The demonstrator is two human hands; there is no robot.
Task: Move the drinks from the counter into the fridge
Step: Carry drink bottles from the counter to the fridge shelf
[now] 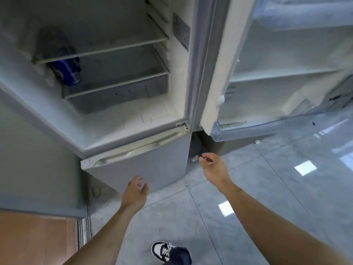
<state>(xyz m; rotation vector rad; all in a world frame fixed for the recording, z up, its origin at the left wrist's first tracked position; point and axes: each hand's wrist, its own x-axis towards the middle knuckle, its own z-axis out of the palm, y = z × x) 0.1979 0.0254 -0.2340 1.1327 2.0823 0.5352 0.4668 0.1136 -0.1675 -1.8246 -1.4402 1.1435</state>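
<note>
1. The fridge [122, 104] stands with its upper door [277, 73] swung wide. One drink, a blue can [66, 73], is already inside, lying tilted at the far left of the fridge's middle shelf [118, 83]; a dark, blurred shape above it on the upper shelf [107, 48] may be another item, but I cannot tell.
2. Both hands are empty, so this looks like the gap between deliveries: one drink is stowed and the person is probably due to go back for more.
3. No counter or other drinks show here. The next move, as I judge it, calls for turning away from the fridge, leaving the door open, and fetching the next drink.
4. The left hand [134, 192] hangs in front of the fridge's closed lower door [137, 165], fingers loosely spread, holding nothing.
5. The right hand [214, 165] reaches forward below the fridge's hinge corner, fingers relaxed and slightly curled, gripping nothing.
</note>
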